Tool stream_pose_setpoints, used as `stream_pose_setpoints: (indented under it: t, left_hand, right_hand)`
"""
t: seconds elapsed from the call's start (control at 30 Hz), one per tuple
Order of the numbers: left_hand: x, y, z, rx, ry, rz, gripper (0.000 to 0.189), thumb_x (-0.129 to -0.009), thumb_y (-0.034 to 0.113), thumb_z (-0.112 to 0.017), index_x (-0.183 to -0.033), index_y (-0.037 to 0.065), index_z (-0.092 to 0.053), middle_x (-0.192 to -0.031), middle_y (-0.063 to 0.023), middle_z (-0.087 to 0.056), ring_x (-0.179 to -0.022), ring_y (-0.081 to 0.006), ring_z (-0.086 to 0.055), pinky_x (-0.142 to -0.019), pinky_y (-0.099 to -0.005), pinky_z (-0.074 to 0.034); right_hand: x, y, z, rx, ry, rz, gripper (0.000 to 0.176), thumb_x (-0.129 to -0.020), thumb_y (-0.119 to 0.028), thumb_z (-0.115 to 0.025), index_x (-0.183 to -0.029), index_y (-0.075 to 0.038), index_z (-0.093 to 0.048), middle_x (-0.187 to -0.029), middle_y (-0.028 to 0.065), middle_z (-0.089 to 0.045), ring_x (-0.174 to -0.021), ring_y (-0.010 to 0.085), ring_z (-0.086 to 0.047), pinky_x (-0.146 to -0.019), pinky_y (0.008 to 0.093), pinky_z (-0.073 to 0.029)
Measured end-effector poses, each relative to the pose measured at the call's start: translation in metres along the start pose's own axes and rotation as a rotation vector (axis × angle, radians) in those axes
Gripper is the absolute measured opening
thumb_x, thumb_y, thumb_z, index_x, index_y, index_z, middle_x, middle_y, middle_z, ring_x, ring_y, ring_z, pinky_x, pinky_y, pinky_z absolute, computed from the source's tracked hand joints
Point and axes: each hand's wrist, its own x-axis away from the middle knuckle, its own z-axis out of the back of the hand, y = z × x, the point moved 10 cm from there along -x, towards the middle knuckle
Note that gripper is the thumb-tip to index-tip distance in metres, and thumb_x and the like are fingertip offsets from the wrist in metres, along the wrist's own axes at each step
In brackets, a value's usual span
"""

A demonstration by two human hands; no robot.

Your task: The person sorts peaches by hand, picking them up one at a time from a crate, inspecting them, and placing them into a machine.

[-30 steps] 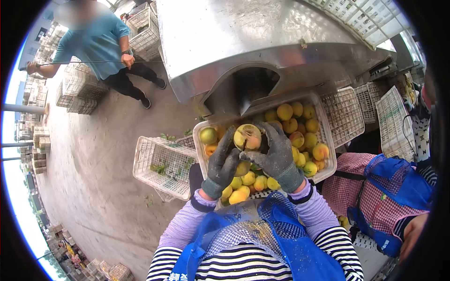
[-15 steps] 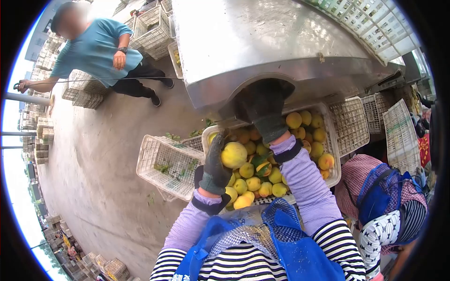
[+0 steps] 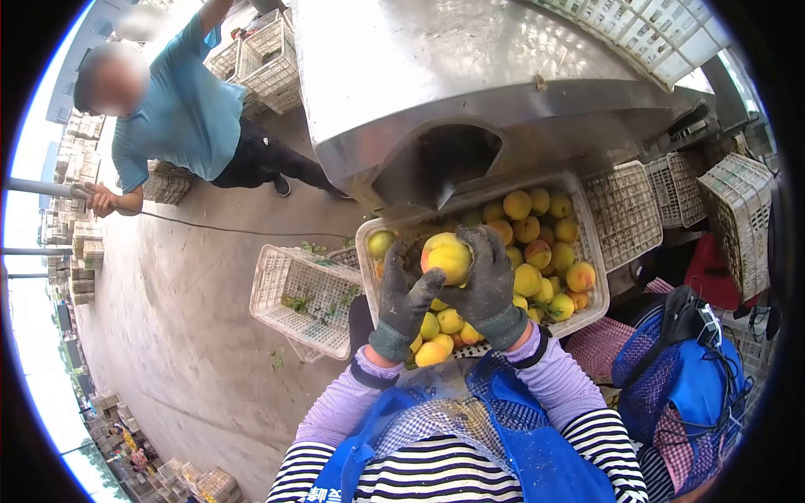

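A large yellow peach with a red blush [image 3: 446,257] is up above the crate, between my two gloved hands. My right hand [image 3: 490,289] has its fingers curled around the peach's right side. To the left, my left hand [image 3: 401,306] has its fingers spread upward, apart from the fruit, while its thumb tip reaches the peach's lower edge. Both gloves are dark grey. Below them, a white plastic crate [image 3: 594,251] holds many yellow and reddish peaches [image 3: 537,254], some hidden by my hands.
A metal machine [image 3: 419,75] with a dark chute opening [image 3: 440,163] overhangs the crate's far side. A tilted white crate [image 3: 302,293] with leaves lies at left. More crates [image 3: 622,216] stand at right, beside a bent-over person in blue [image 3: 696,377]. Another person in a blue shirt [image 3: 180,117] holds a cord.
My right hand has come out of the chute opening toward my left hand. A blushed peach is now between them. The person at left has raised an arm; the person at right has shifted.
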Motion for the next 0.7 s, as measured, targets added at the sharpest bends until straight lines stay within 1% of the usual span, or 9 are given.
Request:
stream_pose_setpoints:
  t: [0.07, 0.17, 0.27, 0.37, 0.47, 0.57, 0.6, 0.67, 0.7]
  left_hand:
    - [0.009, 0.002, -0.006, -0.126, 0.012, 0.033, 0.064, -0.093, 0.008, -0.068, -0.147, -0.002, -0.036, -0.141, -0.0170, -0.047, -0.129, -0.0256, -0.050, -0.110, -0.0388, -0.042]
    - [0.010, 0.009, -0.008, -0.070, -0.032, -0.003, 0.061, -0.094, 0.005, -0.065, -0.148, -0.002, -0.037, -0.145, -0.0165, -0.046, -0.132, -0.0249, -0.048, -0.111, -0.0371, -0.041]
    - [0.004, 0.017, -0.011, -0.194, -0.148, -0.101, 0.057, -0.095, 0.003, -0.062, -0.147, -0.001, -0.040, -0.147, -0.0154, -0.045, -0.131, -0.0236, -0.049, -0.110, -0.0352, -0.042]
    - [-0.002, 0.022, -0.006, -0.171, -0.057, -0.096, 0.050, -0.097, 0.004, -0.060, -0.144, -0.001, -0.045, -0.143, -0.0145, -0.051, -0.126, -0.0223, -0.053, -0.108, -0.0346, -0.044]
    - [-0.008, 0.015, 0.029, -0.183, 0.200, -0.242, 0.043, -0.098, 0.004, -0.057, -0.139, -0.003, -0.049, -0.136, -0.0148, -0.058, -0.122, -0.0225, -0.057, -0.106, -0.0354, -0.045]
    - [-0.011, -0.002, 0.072, -0.262, 0.294, -0.275, 0.039, -0.099, 0.005, -0.053, -0.137, -0.003, -0.051, -0.130, -0.0156, -0.061, -0.118, -0.0230, -0.059, -0.104, -0.0358, -0.047]
    - [-0.008, -0.007, 0.079, -0.314, 0.304, -0.262, 0.042, -0.098, 0.005, -0.052, -0.140, -0.003, -0.048, -0.132, -0.0167, -0.060, -0.120, -0.0240, -0.059, -0.102, -0.0358, -0.047]
    - [-0.009, -0.027, 0.108, -0.440, 0.376, -0.224, 0.043, -0.099, 0.007, -0.051, -0.141, -0.003, -0.045, -0.133, -0.0151, -0.057, -0.120, -0.0229, -0.057, -0.103, -0.0344, -0.046]
    - [-0.010, -0.033, 0.121, -0.506, 0.407, -0.207, 0.043, -0.100, 0.008, -0.051, -0.142, -0.002, -0.044, -0.133, -0.0143, -0.056, -0.120, -0.0224, -0.056, -0.104, -0.0337, -0.046]
  right_hand:
    - [0.004, -0.003, 0.004, 0.058, 0.037, 0.033, 0.079, -0.064, -0.027, -0.090, -0.129, 0.002, -0.053, -0.121, 0.0224, -0.056, -0.106, 0.0403, -0.059, -0.088, 0.0462, -0.052]
    - [-0.003, -0.001, 0.010, 0.009, -0.022, 0.019, 0.082, -0.065, -0.037, -0.087, -0.131, -0.001, -0.054, -0.123, 0.0225, -0.057, -0.108, 0.0388, -0.062, -0.084, 0.0452, -0.055]
    - [0.000, 0.006, 0.008, 0.018, -0.045, 0.029, 0.081, -0.066, -0.040, -0.086, -0.129, -0.001, -0.056, -0.122, 0.0211, -0.059, -0.101, 0.0364, -0.065, -0.080, 0.0427, -0.056]
    - [-0.016, -0.002, 0.012, 0.219, -0.105, -0.045, 0.076, -0.068, -0.041, -0.085, -0.127, -0.001, -0.058, -0.119, 0.0200, -0.061, -0.095, 0.0354, -0.066, -0.077, 0.0408, -0.057]
    - [-0.035, 0.000, 0.003, 0.296, 0.012, -0.049, 0.073, -0.069, -0.042, -0.085, -0.125, -0.002, -0.059, -0.115, 0.0206, -0.062, -0.094, 0.0364, -0.065, -0.076, 0.0424, -0.056]
    - [-0.064, 0.033, -0.026, 0.314, -0.025, -0.083, 0.069, -0.071, -0.041, -0.084, -0.123, -0.004, -0.060, -0.113, 0.0207, -0.064, -0.095, 0.0369, -0.065, -0.076, 0.0440, -0.055]
    - [-0.079, 0.038, -0.035, 0.303, 0.018, -0.030, 0.067, -0.071, -0.041, -0.084, -0.123, -0.004, -0.061, -0.113, 0.0203, -0.064, -0.095, 0.0371, -0.065, -0.076, 0.0444, -0.055]
    - [-0.106, 0.046, -0.051, 0.280, 0.108, 0.073, 0.064, -0.073, -0.040, -0.083, -0.121, -0.004, -0.062, -0.112, 0.0195, -0.064, -0.095, 0.0376, -0.064, -0.075, 0.0451, -0.054]
    - [-0.114, 0.045, -0.054, 0.336, 0.134, 0.088, 0.062, -0.074, -0.039, -0.083, -0.121, -0.005, -0.062, -0.110, 0.0180, -0.065, -0.093, 0.0370, -0.065, -0.075, 0.0446, -0.055]
